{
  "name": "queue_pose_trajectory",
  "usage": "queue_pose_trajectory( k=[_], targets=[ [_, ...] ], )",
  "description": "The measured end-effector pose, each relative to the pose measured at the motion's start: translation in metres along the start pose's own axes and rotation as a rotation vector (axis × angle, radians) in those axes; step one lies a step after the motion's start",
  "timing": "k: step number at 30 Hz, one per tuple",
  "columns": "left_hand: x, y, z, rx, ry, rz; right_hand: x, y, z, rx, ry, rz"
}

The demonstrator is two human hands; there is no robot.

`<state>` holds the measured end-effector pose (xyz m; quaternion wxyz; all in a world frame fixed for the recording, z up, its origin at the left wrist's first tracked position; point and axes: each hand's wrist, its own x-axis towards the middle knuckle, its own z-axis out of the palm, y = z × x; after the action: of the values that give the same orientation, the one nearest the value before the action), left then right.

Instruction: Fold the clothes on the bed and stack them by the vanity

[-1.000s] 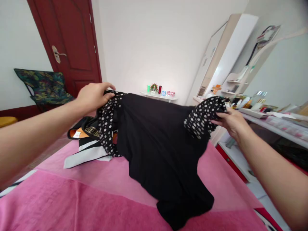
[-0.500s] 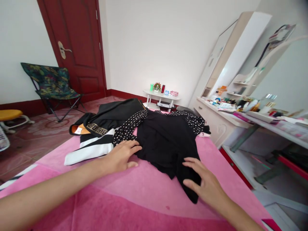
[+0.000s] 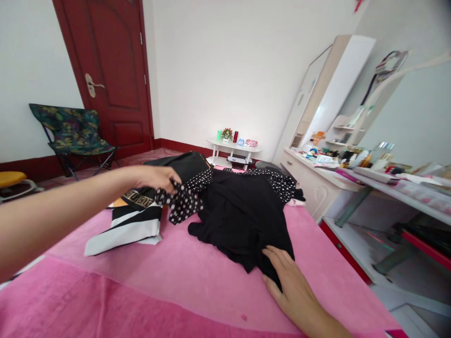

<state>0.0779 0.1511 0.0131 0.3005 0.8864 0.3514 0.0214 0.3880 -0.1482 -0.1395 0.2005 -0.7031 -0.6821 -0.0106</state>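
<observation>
A black dress (image 3: 243, 216) with polka-dot sleeves lies spread on a pink bedspread (image 3: 176, 286). My left hand (image 3: 157, 178) is closed in a pinch on the left polka-dot sleeve (image 3: 183, 202) and holds it lifted above the bed. My right hand (image 3: 287, 281) lies flat with fingers stretched out, pressing the dress's lower hem near the front. The right polka-dot sleeve (image 3: 282, 183) rests on the far side of the bed.
A black-and-white striped garment (image 3: 127, 225) and a dark garment with a gold-patterned band (image 3: 176, 166) lie left of the dress. A folding chair (image 3: 73, 134) and red door (image 3: 112, 70) stand at the left. A small white table (image 3: 234, 145) and a cluttered dresser (image 3: 334, 169) are at the right.
The dress was held up by both sleeves, then laid on the bed. Now my left hand has picked up the left sleeve, and my right hand has slid down to the hem.
</observation>
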Motion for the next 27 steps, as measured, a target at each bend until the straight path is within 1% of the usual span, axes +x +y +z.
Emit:
queue_pose_trajectory(
  k=[1,2,3,4,5,6,7,8,9,10,11,13,14,15,16,17,19,21,24,27],
  targets=[
    [0.008,0.006,-0.019,-0.041,0.185,-0.061,0.001,-0.001,0.001,0.000,0.015,0.003],
    [0.016,0.011,-0.035,-0.039,0.438,-0.098,0.001,-0.001,0.003,0.001,0.027,0.006],
    [0.025,0.015,-0.044,-0.012,0.666,-0.129,0.000,0.000,0.005,0.005,0.038,0.009],
    [0.033,0.017,-0.048,0.027,0.864,-0.149,0.000,0.002,0.008,0.012,0.048,0.008],
    [0.040,0.019,-0.044,0.078,1.002,-0.145,-0.002,0.004,0.010,0.021,0.064,0.011],
    [0.046,0.020,-0.035,0.138,1.068,-0.113,-0.003,0.007,0.013,0.032,0.084,0.017],
    [0.051,0.021,-0.019,0.202,1.065,-0.045,-0.005,0.010,0.015,0.043,0.107,0.027],
    [0.054,0.022,0.000,0.267,1.015,0.060,-0.007,0.013,0.017,0.054,0.126,0.039],
    [0.056,0.022,0.022,0.324,0.902,0.189,-0.008,0.015,0.019,0.061,0.140,0.050],
    [0.055,0.023,0.045,0.345,0.726,0.315,-0.010,0.016,0.020,0.066,0.145,0.056],
    [0.053,0.024,0.068,0.314,0.546,0.412,-0.010,0.017,0.020,0.068,0.143,0.057],
    [0.043,0.028,0.106,0.188,0.236,0.521,-0.011,0.015,0.018,0.069,0.131,0.045],
    [0.036,0.030,0.120,0.143,0.133,0.543,-0.011,0.013,0.016,0.067,0.127,0.038],
    [0.029,0.032,0.131,0.132,0.067,0.552,-0.010,0.012,0.015,0.062,0.126,0.033],
    [0.022,0.033,0.138,0.158,0.037,0.552,-0.010,0.010,0.014,0.054,0.131,0.030],
    [0.016,0.034,0.143,0.211,0.041,0.542,-0.009,0.009,0.013,0.040,0.142,0.027],
    [0.008,0.034,0.147,0.337,0.091,0.510,-0.008,0.008,0.013,0.007,0.181,0.016],
    [0.007,0.031,0.148,0.401,0.150,0.471,-0.008,0.009,0.014,-0.022,0.225,0.003],
    [0.013,0.023,0.148,0.350,0.232,0.416,-0.008,0.013,0.017,-0.053,0.274,0.026],
    [0.022,0.008,0.146,0.238,0.307,0.357,-0.010,0.022,0.016,-0.069,0.302,0.116]
  ],
)
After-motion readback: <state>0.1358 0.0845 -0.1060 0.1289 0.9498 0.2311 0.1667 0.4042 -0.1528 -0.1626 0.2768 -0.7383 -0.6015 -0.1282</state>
